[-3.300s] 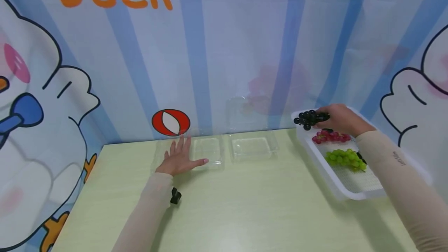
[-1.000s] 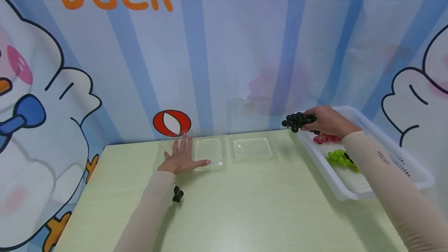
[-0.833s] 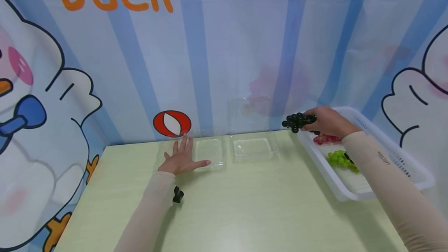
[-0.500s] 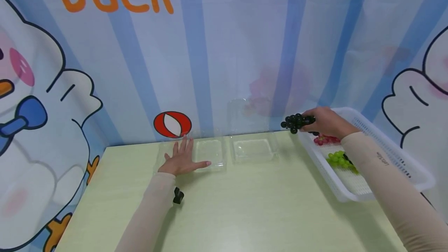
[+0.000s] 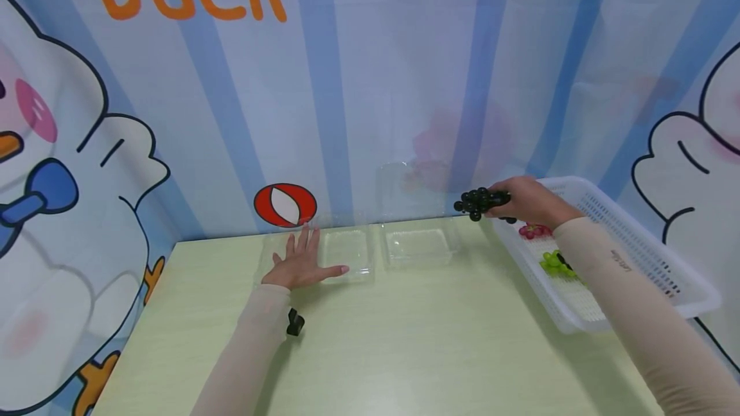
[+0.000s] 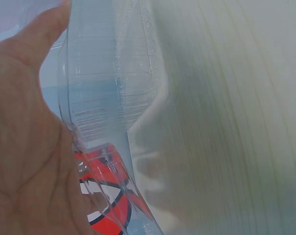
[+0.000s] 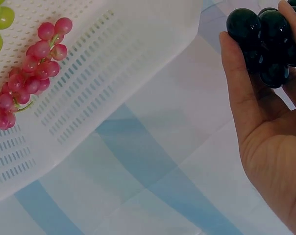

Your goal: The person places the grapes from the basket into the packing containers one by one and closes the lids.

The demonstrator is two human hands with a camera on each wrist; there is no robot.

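My right hand (image 5: 526, 199) grips a bunch of black grapes (image 5: 478, 203) in the air, just past the basket's left rim. In the right wrist view the fingers curl round the dark, glossy grapes (image 7: 273, 29). My left hand (image 5: 297, 265), fingers spread, rests on a clear plastic box (image 5: 345, 249) at the back left of the table. The left wrist view shows the palm (image 6: 28, 132) against the see-through wall of this box (image 6: 96, 73). Another clear box (image 5: 417, 242) stands to its right, its lid (image 5: 399, 191) raised against the backdrop.
A white perforated basket (image 5: 540, 287) sits at the right of the table. Inside lie red grapes (image 5: 534, 230) and green grapes (image 5: 556, 264), partly hidden by the right sleeve in the head view. A printed cloth backdrop (image 5: 370, 82) rises behind the table's back edge.
The right hand has carried the black grapes from above the basket leftward past its rim, slightly further in the last half second. The left hand stays in place.
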